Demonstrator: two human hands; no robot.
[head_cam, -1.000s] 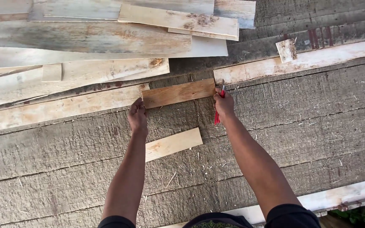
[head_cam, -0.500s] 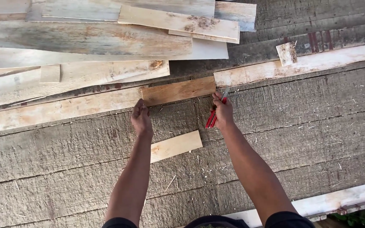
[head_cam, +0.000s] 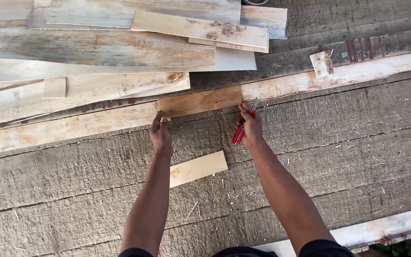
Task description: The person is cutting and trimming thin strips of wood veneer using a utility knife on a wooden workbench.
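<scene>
A short brownish wood piece (head_cam: 200, 101) sits in a row between two pale long strips on a rough grey timber surface. My left hand (head_cam: 161, 132) grips its lower left corner with the fingertips. My right hand (head_cam: 251, 126) rests against the piece's lower right corner and holds red-handled pliers (head_cam: 241, 127), whose metal jaws point up toward the joint with the right strip (head_cam: 338, 76). A second short pale wood piece (head_cam: 198, 168) lies loose on the surface between my forearms.
A pile of weathered pale planks (head_cam: 96, 47) covers the upper left. A small wood offcut (head_cam: 321, 63) lies on the right strip. A white-painted strip (head_cam: 386, 228) runs along the lower right edge, with greenery beyond it.
The view has shifted slightly, so hands and boards sit a little lower in the picture. The pliers now hang lower in my right hand. Both hands stay at the brownish piece's corners.
</scene>
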